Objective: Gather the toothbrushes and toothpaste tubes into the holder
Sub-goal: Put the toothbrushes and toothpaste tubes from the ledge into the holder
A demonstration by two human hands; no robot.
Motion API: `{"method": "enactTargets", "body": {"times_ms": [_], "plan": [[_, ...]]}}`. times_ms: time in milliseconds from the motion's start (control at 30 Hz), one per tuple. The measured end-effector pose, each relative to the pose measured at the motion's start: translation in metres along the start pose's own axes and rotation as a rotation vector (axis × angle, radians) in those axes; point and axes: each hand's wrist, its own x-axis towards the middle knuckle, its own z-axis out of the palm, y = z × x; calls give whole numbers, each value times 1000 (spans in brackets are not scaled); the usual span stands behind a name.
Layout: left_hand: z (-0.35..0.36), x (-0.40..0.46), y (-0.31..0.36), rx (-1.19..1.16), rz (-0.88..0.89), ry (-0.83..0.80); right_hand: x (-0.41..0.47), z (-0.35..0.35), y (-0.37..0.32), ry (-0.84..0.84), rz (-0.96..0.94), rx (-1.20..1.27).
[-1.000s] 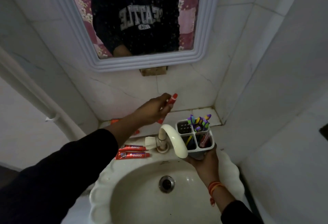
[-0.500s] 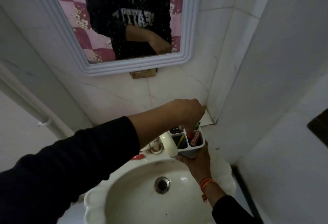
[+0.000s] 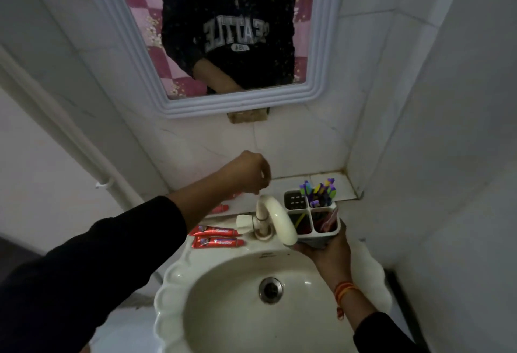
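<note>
My right hand (image 3: 326,253) holds a white four-compartment holder (image 3: 334,231) from below, just right of the tap. Several purple and yellow toothbrushes (image 3: 319,191) stand in its back right compartment. A red toothpaste tube (image 3: 326,221) leans in the front right one, something yellow sits in the front left, and the back left is empty. My left hand (image 3: 247,173) hovers over the ledge behind the tap, fingers loosely drooping, nothing in it. Two red toothpaste tubes (image 3: 216,236) lie side by side on the sink rim. Another red tube (image 3: 220,208) lies on the ledge, partly hidden by my forearm.
The white curved tap (image 3: 277,219) rises between my two hands. The basin (image 3: 195,310) with its drain is below. A mirror (image 3: 229,106) hangs on the tiled wall above, the right wall stands close, and a white pipe (image 3: 92,162) runs down the left.
My left hand carried a red tube to the holder, left it in the front right compartment, and has drawn back to the left, empty. The right hand still holds the holder.
</note>
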Motion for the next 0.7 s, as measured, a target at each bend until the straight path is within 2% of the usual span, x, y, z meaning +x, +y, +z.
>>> {"method": "enactTargets", "body": {"times_ms": [67,167,300,533,700], "plan": [[13,-4,-30,171,-53,-83,0,-1,0,-3,6,8],[44,-15,-60,402,-45,-249,3,-3,2,-22,64,37],[90,-20,-88,424,-140,-354,3,-3,1,-16,67,9],[120,-13,-113,496,-157,-197,2,-4,3,-20,55,-39],[113,-22,-111,412,-144,-167,2,-4,4,-27,70,-27]]}}
